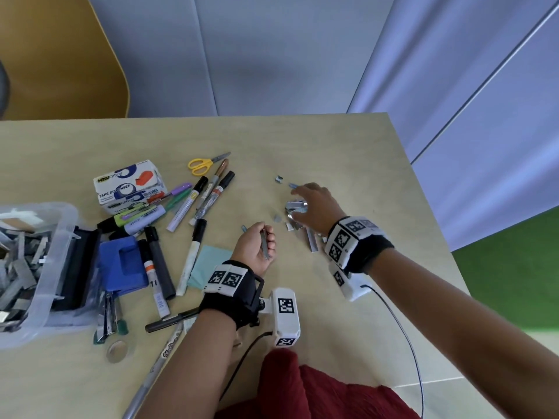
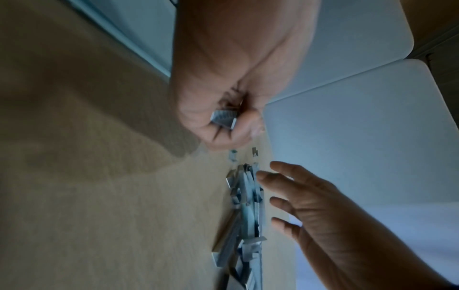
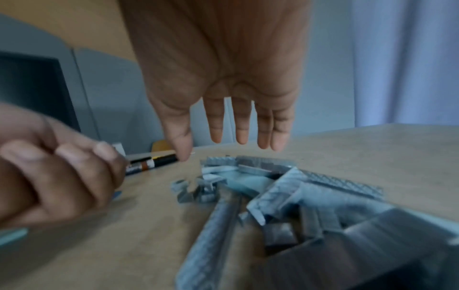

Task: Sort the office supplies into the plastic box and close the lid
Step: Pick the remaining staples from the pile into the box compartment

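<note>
Left hand [image 1: 255, 247] curled in a tight grip; right hand [image 1: 314, 207] spread, fingers straight.

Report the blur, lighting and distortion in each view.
Head view: sharp and evenly lit, wide-angle bending at the table edges. Left wrist view: dim, bluish, left hand soft, shadow beneath it. Right wrist view: right hand fairly sharp, staple strips smeared nearest the lens.

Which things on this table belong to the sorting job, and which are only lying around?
Belong to the job:
- staple strips under the right hand
- strip gripped in the left hand
- plastic box, already holding staples
- markers, scissors, tape dispenser box, blue punch

Only lying around:
- chair
- wrist camera cable
- wall panels
</note>
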A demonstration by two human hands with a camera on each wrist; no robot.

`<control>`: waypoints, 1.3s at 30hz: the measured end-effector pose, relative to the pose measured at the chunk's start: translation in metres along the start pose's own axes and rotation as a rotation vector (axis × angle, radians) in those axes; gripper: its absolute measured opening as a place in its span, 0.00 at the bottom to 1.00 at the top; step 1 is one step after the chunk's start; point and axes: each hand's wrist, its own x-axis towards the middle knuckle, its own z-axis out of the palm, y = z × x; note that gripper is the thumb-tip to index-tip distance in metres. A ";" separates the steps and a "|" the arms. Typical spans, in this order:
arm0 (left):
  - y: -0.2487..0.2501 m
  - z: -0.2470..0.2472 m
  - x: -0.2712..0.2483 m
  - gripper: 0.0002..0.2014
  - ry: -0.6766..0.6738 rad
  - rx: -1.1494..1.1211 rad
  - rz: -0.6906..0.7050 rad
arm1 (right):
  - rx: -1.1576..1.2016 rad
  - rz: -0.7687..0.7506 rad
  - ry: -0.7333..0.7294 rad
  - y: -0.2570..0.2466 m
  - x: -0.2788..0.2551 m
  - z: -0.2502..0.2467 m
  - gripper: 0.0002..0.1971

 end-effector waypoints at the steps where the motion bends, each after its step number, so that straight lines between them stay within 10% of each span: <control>1: 0.001 -0.002 0.000 0.20 0.005 -0.006 0.003 | -0.052 -0.001 -0.061 0.002 0.004 0.002 0.27; 10: 0.007 -0.019 0.002 0.19 0.012 -0.072 0.018 | -0.277 -0.153 -0.138 -0.010 0.009 0.030 0.14; 28: 0.001 -0.014 -0.011 0.22 -0.008 -0.252 0.028 | 0.298 -0.028 -0.003 -0.038 -0.031 0.023 0.04; 39: -0.013 -0.001 -0.016 0.15 -0.059 -0.262 -0.004 | 0.242 -0.137 0.014 -0.063 -0.048 0.019 0.16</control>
